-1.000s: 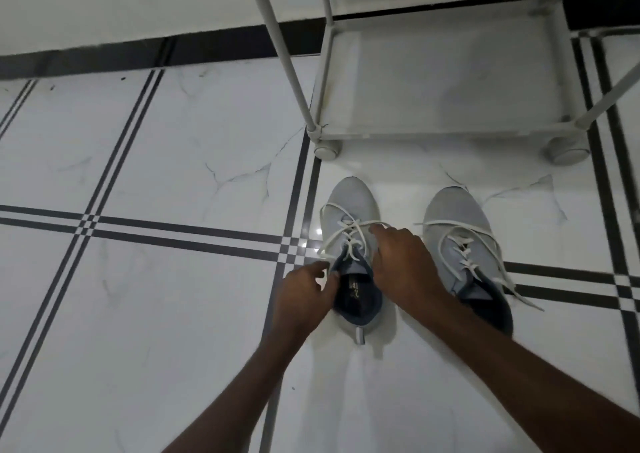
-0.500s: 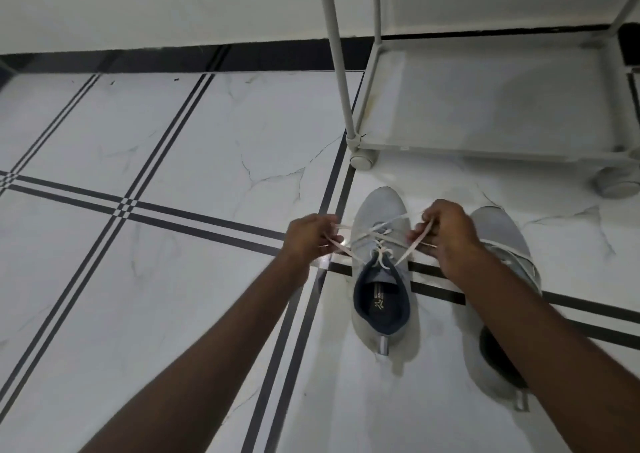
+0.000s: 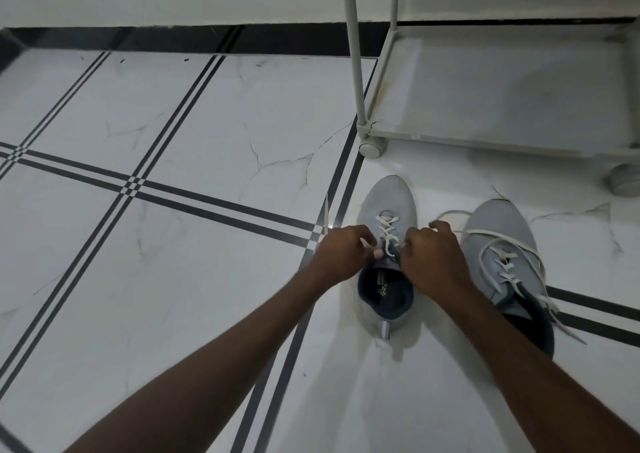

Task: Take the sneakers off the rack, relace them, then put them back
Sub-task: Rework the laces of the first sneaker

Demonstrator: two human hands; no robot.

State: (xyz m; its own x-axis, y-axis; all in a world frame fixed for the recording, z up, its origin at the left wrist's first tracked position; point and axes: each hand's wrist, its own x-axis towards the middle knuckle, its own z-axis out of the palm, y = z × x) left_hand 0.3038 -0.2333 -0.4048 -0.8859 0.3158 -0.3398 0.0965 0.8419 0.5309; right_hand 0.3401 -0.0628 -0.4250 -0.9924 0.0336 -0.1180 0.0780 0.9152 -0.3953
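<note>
Two grey sneakers with dark blue linings stand side by side on the tiled floor, toes toward the rack. The left sneaker (image 3: 387, 203) has its white lace (image 3: 386, 225) crossed through the upper eyelets. My left hand (image 3: 343, 253) and my right hand (image 3: 433, 255) meet over its tongue, each pinching a lace end close to the shoe's opening. The right sneaker (image 3: 498, 231) sits untouched beside my right wrist, its white laces (image 3: 509, 244) loose and trailing onto the floor.
The white shoe rack (image 3: 485, 141) on castors stands just beyond the sneakers, its bottom shelf bare, one upright post (image 3: 353, 47) rising at its front left corner. White marble tiles with black stripes spread to the left. A black skirting runs along the wall.
My hands, spread apart pulling the lace ends outward half a second ago, have come together over the left sneaker's tongue. The view has shifted slightly.
</note>
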